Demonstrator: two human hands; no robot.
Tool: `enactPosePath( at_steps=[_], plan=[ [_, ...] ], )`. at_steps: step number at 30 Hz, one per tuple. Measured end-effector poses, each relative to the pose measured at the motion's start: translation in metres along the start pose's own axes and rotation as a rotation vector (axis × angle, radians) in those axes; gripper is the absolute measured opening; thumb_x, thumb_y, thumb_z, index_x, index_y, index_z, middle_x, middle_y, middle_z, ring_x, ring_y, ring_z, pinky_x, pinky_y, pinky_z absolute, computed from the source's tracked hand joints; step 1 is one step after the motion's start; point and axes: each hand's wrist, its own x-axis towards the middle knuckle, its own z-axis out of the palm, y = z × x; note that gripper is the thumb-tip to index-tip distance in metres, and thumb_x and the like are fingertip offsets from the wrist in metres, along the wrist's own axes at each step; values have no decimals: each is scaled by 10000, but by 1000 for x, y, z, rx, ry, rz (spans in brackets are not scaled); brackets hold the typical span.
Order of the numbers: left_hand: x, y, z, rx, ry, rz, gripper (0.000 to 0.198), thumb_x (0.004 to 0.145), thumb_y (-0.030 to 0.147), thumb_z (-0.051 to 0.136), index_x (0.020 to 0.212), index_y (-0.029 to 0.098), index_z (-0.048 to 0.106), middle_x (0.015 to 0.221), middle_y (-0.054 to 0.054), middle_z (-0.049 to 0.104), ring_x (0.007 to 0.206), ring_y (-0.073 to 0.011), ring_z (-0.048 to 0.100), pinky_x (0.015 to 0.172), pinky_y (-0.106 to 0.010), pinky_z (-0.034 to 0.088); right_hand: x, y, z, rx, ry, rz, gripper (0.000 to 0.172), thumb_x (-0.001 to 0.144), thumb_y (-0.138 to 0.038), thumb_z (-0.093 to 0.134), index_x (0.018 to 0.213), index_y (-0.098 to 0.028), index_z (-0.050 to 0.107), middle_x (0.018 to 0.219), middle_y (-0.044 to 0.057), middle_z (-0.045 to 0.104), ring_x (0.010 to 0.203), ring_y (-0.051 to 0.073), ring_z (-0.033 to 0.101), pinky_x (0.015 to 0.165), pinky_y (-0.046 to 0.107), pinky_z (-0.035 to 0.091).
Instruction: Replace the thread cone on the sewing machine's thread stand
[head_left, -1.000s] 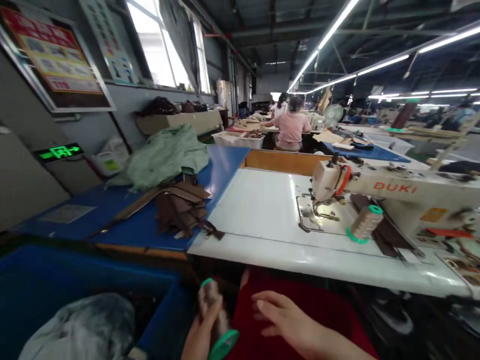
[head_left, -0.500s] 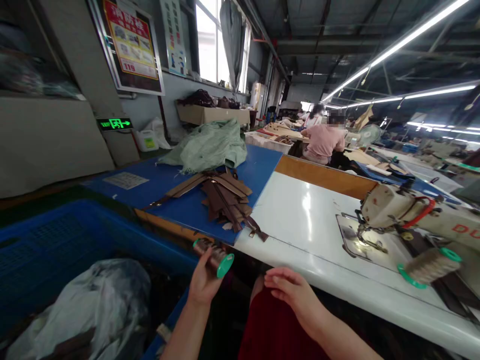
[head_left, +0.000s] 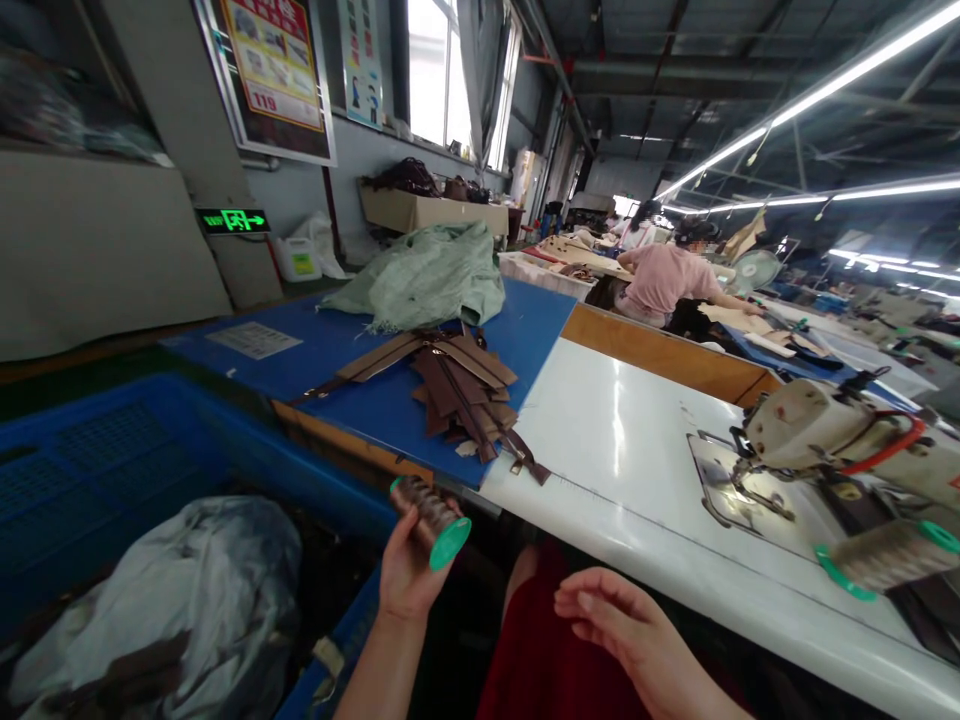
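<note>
Wall poster [head_left: 276,62] reads "119", with a green exit sign [head_left: 231,220] below it. Factory hall, strip lights overhead. Left hand [head_left: 405,578] grips a brown thread spool [head_left: 429,518] with green ends, just below the white table [head_left: 622,440] edge. Right hand [head_left: 626,625] open and empty, over the lap. Leather strips [head_left: 465,390] piled on the blue table [head_left: 337,365]. Sewing machine [head_left: 832,430] and second spool [head_left: 885,553] to the right. Person in pink [head_left: 664,280] behind.

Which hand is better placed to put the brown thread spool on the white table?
Probably left: the left hand grips the brown thread spool with green plastic ends, close to the edge of the white sewing table. The right hand is open and empty.
</note>
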Motion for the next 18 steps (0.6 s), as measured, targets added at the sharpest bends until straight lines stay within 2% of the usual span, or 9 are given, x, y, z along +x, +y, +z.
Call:
enactPosePath(
  at_steps=[5,9,13,16,18],
  plan=[
    [-41,9,-25,19,88,32,302,850,89,448,1007,215,674,902,-92,729,837,-224,703,807,-386,552,5,-9,7,-154,-61,-22,415,687,-574,743,869,-202,717,928,75,716,921,227,634,838,332,460],
    [-61,12,-31,31,180,62,306,863,94,429,1055,193,646,906,-103,718,816,-227,705,772,-398,569,26,-16,26,-304,-186,-173,340,798,-502,651,906,-184,698,918,72,715,895,226,645,824,338,484],
    [-66,11,-24,47,250,84,294,870,98,432,1076,180,625,895,-95,711,779,-217,705,738,-389,580,54,-29,47,-861,-220,-460,254,942,-254,437,1014,-169,665,959,63,708,862,182,661,766,282,520],
    [-68,12,-16,67,298,86,256,876,91,443,1039,165,626,886,-91,709,745,-207,704,704,-372,587,80,-39,60,-1155,-252,-592,265,917,-117,436,1041,-156,666,1021,88,692,932,192,649,839,293,503],
    [-72,13,-10,70,333,97,223,898,99,441,1002,167,626,879,-74,707,733,-187,702,687,-343,589,99,-44,71,-1278,-327,-630,249,855,-48,493,967,-151,691,1019,111,690,975,224,640,877,325,485]
  ],
)
